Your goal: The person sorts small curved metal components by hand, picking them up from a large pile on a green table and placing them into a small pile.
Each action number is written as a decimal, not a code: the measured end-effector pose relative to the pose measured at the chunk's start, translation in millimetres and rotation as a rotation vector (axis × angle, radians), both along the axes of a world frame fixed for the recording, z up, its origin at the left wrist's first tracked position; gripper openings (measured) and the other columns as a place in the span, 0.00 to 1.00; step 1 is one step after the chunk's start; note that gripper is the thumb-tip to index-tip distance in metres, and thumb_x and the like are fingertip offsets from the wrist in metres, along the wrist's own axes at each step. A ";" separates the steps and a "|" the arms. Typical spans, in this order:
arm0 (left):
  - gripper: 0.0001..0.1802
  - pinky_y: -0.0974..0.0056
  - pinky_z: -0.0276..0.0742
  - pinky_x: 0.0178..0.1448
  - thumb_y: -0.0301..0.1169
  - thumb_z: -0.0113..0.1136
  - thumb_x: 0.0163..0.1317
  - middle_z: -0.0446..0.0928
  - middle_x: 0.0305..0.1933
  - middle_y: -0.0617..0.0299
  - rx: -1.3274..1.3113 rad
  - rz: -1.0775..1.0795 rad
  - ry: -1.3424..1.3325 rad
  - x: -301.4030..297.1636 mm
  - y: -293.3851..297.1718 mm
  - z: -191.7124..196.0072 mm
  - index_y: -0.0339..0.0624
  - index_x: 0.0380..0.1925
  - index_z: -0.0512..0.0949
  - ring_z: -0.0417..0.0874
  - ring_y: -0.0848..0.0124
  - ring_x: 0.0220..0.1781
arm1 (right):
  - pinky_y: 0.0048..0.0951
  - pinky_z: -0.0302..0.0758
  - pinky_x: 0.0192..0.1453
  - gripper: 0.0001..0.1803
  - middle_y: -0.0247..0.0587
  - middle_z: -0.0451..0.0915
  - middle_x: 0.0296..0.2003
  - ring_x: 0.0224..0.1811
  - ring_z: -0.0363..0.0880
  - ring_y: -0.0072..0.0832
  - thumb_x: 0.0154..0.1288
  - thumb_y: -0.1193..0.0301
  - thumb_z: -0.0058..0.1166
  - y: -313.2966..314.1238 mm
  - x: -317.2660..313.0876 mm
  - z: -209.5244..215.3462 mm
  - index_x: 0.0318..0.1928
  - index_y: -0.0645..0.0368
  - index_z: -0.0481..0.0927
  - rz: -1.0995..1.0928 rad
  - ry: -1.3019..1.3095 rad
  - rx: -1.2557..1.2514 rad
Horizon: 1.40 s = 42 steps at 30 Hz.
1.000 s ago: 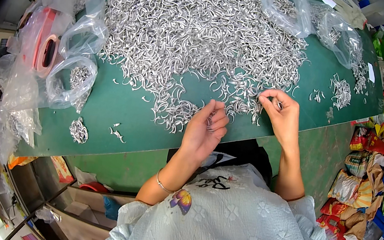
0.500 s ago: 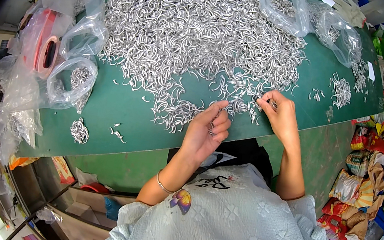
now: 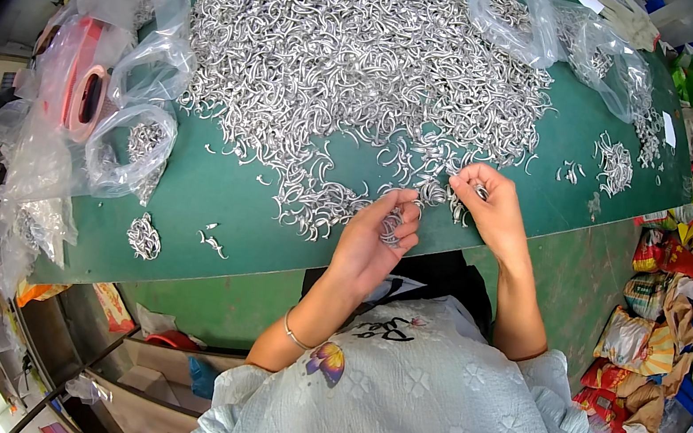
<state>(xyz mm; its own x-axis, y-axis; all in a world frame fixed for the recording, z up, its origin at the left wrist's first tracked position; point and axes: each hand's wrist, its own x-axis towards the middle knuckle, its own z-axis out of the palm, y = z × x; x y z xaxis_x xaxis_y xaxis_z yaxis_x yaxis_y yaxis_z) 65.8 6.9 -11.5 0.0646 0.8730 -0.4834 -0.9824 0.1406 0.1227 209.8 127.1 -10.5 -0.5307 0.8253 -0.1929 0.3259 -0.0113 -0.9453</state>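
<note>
A broad heap of small curved silver metal pieces (image 3: 362, 49) covers the middle of the green table (image 3: 190, 184). At the heap's near edge my left hand (image 3: 370, 236) is turned palm up, its fingers curled round several of the curved pieces (image 3: 392, 226). To its right my right hand (image 3: 496, 207) has thumb and fingers pinched together, palm down, over loose pieces. Some silver metal shows between its fingers, partly hidden. The two hands are a short way apart.
Clear plastic bags of the same pieces stand at left (image 3: 130, 150) and far right (image 3: 602, 62). Small separate piles lie at the left (image 3: 144, 236) and right (image 3: 616, 165). A pink-red plastic container (image 3: 83, 88) sits at the left edge. Colourful packages (image 3: 638, 336) line the right side.
My left hand has opened a little, showing more of the pieces in its palm. My right hand has shifted slightly left and down, with its fingers turned further over.
</note>
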 end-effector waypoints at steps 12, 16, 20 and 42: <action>0.17 0.63 0.71 0.50 0.34 0.43 0.65 0.73 0.43 0.52 -0.064 0.004 0.064 1.2 2.9 4.7 0.31 0.46 0.70 0.73 0.63 0.46 | 0.14 0.45 0.16 0.05 0.19 0.64 0.15 0.13 0.53 0.06 0.62 0.70 0.51 2.2 6.5 20.0 0.34 0.59 0.75 -0.064 0.253 -0.558; 0.21 0.56 0.62 0.65 0.35 0.39 0.66 0.67 0.57 0.43 -0.033 -0.007 0.076 2.0 7.5 11.6 0.27 0.51 0.66 0.66 0.54 0.61 | 0.15 0.49 0.16 0.06 0.20 0.65 0.15 0.15 0.56 0.07 0.62 0.71 0.52 -5.6 -3.8 31.6 0.32 0.61 0.76 -0.062 0.214 -0.447; 0.24 0.58 0.60 0.66 0.37 0.35 0.68 0.65 0.58 0.43 0.011 -0.010 0.054 1.4 8.6 14.3 0.26 0.53 0.64 0.65 0.56 0.62 | 0.15 0.54 0.19 0.06 0.21 0.68 0.17 0.18 0.59 0.08 0.59 0.73 0.54 -3.7 -8.9 10.8 0.29 0.62 0.76 -0.078 0.138 -0.107; 0.26 0.54 0.56 0.68 0.40 0.34 0.67 0.60 0.62 0.40 0.062 0.039 -0.025 -1.3 4.2 13.0 0.27 0.53 0.64 0.60 0.52 0.65 | 0.14 0.55 0.13 0.11 0.37 0.63 0.26 0.20 0.60 0.17 0.66 0.67 0.36 8.6 2.2 22.1 0.32 0.62 0.65 -0.067 0.950 -1.086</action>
<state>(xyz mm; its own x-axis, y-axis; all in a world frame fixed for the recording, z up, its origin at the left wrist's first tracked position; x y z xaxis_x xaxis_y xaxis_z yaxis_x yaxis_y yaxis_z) 64.5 11.1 1.5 0.0414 0.9031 -0.4273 -0.9899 0.0950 0.1049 212.1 135.7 11.6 -0.7797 0.5309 -0.3322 -0.4388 -0.8416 -0.3150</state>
